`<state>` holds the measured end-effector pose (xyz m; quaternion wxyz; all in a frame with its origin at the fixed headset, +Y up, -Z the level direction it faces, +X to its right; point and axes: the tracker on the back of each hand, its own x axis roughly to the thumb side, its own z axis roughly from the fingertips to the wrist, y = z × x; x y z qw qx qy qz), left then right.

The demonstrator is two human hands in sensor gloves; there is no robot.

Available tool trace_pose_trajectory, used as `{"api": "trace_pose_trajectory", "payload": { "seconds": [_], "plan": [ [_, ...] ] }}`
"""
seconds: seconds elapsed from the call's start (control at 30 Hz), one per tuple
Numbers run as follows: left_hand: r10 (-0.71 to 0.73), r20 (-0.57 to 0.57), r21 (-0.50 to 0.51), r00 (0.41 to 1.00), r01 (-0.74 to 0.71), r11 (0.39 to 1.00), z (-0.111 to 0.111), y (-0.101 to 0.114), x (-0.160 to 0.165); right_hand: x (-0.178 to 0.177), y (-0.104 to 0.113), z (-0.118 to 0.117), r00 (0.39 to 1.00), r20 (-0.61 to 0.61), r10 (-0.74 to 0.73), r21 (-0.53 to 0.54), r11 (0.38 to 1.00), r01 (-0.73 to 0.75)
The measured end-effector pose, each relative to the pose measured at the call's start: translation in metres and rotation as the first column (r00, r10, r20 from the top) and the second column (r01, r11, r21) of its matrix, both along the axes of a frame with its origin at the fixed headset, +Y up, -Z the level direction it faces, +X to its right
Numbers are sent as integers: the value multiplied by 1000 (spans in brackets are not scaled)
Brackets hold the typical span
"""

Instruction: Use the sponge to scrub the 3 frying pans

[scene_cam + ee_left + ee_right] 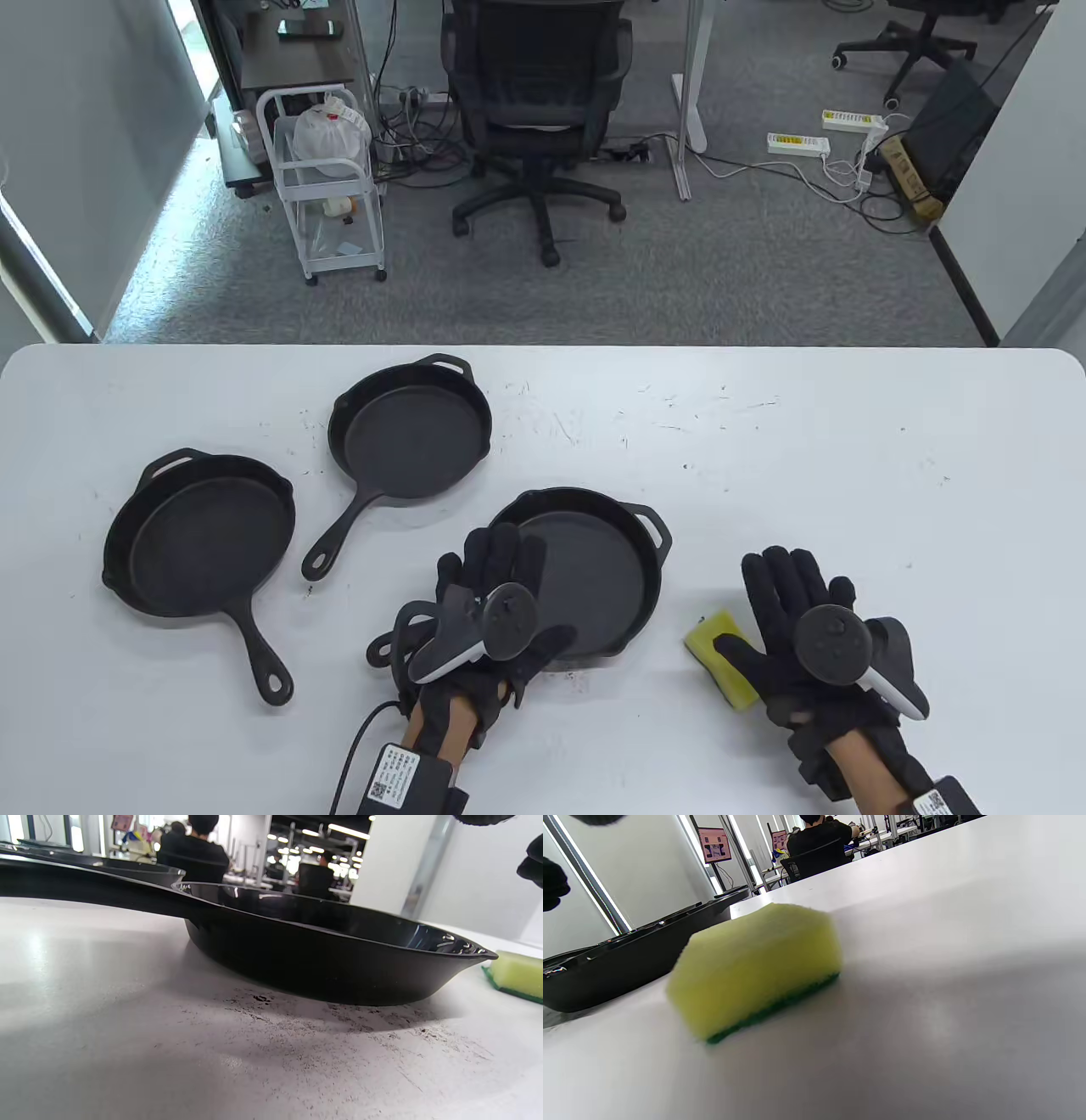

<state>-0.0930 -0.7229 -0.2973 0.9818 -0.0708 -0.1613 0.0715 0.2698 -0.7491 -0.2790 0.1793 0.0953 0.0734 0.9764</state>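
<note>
Three black frying pans sit on the white counter (848, 441), and all look like cast iron: heavy, rigid, matte, with nothing fragile about them.

The left pan (204, 531) lies farthest left, its long handle pointing back toward the person. The handle is the obvious place to steady it; the small helper tab on the far rim gives a second hold if it must be lifted.

The middle pan (413, 437) sits further back, its handle angled down and to the left, ending near the left pan's rim but apart from it.

The near pan (594, 577) lies closest, helper tab at its far right. The left hand (492, 611) hovers over its left rim with fingers spread and fairly straight, holding nothing. Whether the fingers touch the rim cannot be told. Its handle is mostly hidden under that hand. A pan this heavy should stay put under scrubbing, though a grip on the handle would stop it sliding on the smooth counter.

The sponge (723, 654) lies flat just right of the near pan, yellow foam up, green scouring layer down. It is light, soft and squashy, best pinched across its long sides and turned green side down. The right hand (806, 637) is wide, fingers straight, thumb reaching over the sponge, not yet gripping it.
</note>
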Motion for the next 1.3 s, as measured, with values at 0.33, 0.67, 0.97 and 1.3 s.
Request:
{"api": "trace_pose_trajectory", "payload": {
  "seconds": [0.33,0.67,0.97,1.3],
  "plan": [
    [0,1,10,1000,0,1000,1,3,1,-1,0,0,1000,-9,11,-20,1000,-11],
    [-18,12,6,1000,18,1000,1,5,-2,-39,-16,5,958,-122,261,-175,944,-280],
    [2,-44,-6,999,-2,1000,-3,15,-27,-50,-5,12,957,-68,281,-11,959,-282],
    [-88,-229,-198,970,42,979,-22,-9,-69,-19,19,20,993,26,113,113,987,-115]
  ]
}}
